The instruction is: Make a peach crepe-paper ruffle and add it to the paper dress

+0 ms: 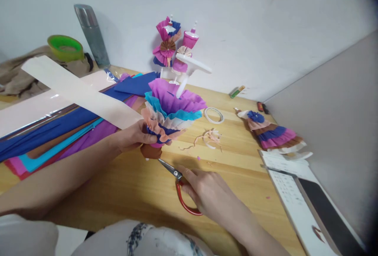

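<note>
My left hand (137,135) grips a small form dressed in ruffled crepe paper (177,106), tipped over so its layers fan upward in purple, turquoise, white, peach and dark blue. A brown piece (151,151) covers its lower end, beside my fingers. A white stand part (193,65) shows above the purple ruffle. My right hand (203,189) holds red-handled scissors (176,174), whose tips reach close to the brown piece; whether they touch it I cannot tell. My left palm and the inside of the form are hidden.
Stacked colored crepe paper (73,130) and a white strip (85,94) lie left. Behind stand a thermos (93,35), a green bowl (65,47) and dressed forms (167,45). A tape roll (214,115), paper scraps (211,138), a layered paper dress (274,134) and a notebook (286,193) lie right.
</note>
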A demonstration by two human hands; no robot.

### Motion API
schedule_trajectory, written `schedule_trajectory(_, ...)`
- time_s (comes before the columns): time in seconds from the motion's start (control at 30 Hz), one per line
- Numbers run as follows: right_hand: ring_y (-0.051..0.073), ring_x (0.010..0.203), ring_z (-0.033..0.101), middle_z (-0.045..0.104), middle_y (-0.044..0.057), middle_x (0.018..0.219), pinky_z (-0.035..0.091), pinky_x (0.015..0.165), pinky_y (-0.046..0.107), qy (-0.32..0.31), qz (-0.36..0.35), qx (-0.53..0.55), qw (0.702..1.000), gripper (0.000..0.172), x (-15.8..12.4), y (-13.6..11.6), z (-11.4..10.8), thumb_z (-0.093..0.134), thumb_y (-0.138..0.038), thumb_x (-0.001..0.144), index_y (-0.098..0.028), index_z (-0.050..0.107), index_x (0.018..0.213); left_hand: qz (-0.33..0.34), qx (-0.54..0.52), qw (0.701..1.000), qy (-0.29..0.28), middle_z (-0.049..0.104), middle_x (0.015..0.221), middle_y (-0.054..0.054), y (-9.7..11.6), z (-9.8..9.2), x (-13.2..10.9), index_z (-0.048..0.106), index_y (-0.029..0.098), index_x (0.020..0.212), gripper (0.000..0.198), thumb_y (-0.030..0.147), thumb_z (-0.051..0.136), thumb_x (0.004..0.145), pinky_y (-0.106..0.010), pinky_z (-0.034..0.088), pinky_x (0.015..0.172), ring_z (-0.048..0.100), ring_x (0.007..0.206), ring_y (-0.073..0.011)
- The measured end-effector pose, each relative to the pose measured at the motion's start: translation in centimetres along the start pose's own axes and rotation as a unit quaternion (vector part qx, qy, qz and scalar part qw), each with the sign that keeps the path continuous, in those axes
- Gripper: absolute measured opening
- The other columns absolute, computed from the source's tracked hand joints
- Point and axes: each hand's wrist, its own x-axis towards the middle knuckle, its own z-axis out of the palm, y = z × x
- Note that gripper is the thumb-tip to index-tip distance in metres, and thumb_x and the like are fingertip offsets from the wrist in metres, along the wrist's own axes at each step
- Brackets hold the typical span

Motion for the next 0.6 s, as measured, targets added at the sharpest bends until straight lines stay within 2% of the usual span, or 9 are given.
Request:
schedule_trajectory(0.13, 0.029, 0.071, 0.074, 0.075, 0.011, 0.083, 0.039, 0.050, 0.031, -0.019, 0.014, -0.127, 0.992, 0.032, 0.9, -0.5, 0.0, 0.051, -0.015, 0.096, -0.015, 0.061, 0.126, 0.005, 0.028, 0.999, -0.014, 0.074, 0.088, -0.009, -0.2, 0.7, -0.3, 0.067, 0.015, 0.080, 0.030, 0.028, 0.089, 0.064, -0.040, 0.056, 0.082, 0.072, 0.085, -0.0256)
schedule_trajectory(0.23, 0.028, 0.065, 0.073, 0.074, 0.007, 0.075, 0.029, 0.046, 0.032, -0.010, 0.010, -0.153, 0.988, 0.021, 1.2, -0.2, 0.0, 0.053, -0.015, 0.095, -0.017, 0.065, 0.112, -0.006, 0.028, 0.999, -0.033, 0.075, 0.086, -0.011, -0.2, 1.2, -0.4, 0.071, 0.012, 0.088, 0.036, 0.035, 0.088, 0.066, -0.035, 0.056, 0.078, 0.072, 0.082, -0.0233)
schedule_trajectory(0.37, 0.021, 0.049, 0.064, 0.069, 0.003, 0.061, 0.021, 0.044, 0.032, 0.023, -0.050, -0.159, 0.986, 0.014, 0.9, 0.8, 0.5, 0.054, -0.016, 0.095, -0.017, 0.067, 0.091, -0.064, 0.015, 0.997, -0.042, 0.077, 0.084, -0.013, -0.3, 1.6, -0.7, 0.075, 0.009, 0.087, 0.036, 0.038, 0.086, 0.069, -0.026, 0.054, 0.071, 0.071, 0.076, -0.0194)
schedule_trajectory(0.43, 0.018, 0.046, 0.059, 0.067, 0.002, 0.059, 0.022, 0.044, 0.031, 0.085, -0.103, -0.152, 0.979, 0.014, 0.8, 1.2, 0.8, 0.056, -0.018, 0.094, -0.016, 0.068, 0.087, -0.089, 0.000, 0.996, -0.022, 0.077, 0.083, -0.012, -0.2, 1.8, -0.8, 0.076, 0.009, 0.086, 0.036, 0.038, 0.087, 0.068, -0.024, 0.054, 0.070, 0.071, 0.075, -0.0187)
schedule_trajectory(0.47, 0.016, 0.046, 0.057, 0.066, 0.002, 0.060, 0.024, 0.044, 0.030, 0.136, -0.139, -0.145, 0.970, 0.016, 0.8, 1.2, 0.9, 0.054, -0.019, 0.095, -0.015, 0.069, 0.092, -0.100, -0.006, 0.995, -0.012, 0.077, 0.082, -0.012, -0.2, 2.0, -0.9, 0.076, 0.009, 0.086, 0.036, 0.038, 0.087, 0.067, -0.024, 0.054, 0.070, 0.072, 0.075, -0.0186)
schedule_trajectory(0.53, 0.015, 0.047, 0.054, 0.063, 0.001, 0.059, 0.028, 0.046, 0.030, 0.243, -0.213, -0.124, 0.938, 0.025, 0.8, 1.0, 0.7, 0.047, -0.019, 0.098, -0.012, 0.068, 0.111, -0.124, -0.018, 0.992, 0.000, 0.077, 0.082, -0.012, -0.1, 2.4, -1.1, 0.076, 0.009, 0.087, 0.038, 0.039, 0.087, 0.067, -0.024, 0.054, 0.071, 0.072, 0.076, -0.0187)
schedule_trajectory(0.6, 0.015, 0.048, 0.052, 0.061, -0.001, 0.058, 0.034, 0.048, 0.029, 0.313, -0.253, -0.100, 0.910, 0.035, 0.9, 0.6, 0.1, 0.041, -0.023, 0.102, -0.013, 0.061, 0.129, -0.148, -0.023, 0.989, -0.001, 0.077, 0.082, -0.012, -0.1, 2.7, -1.1, 0.076, 0.010, 0.089, 0.038, 0.040, 0.087, 0.068, -0.023, 0.055, 0.070, 0.071, 0.076, -0.0181)
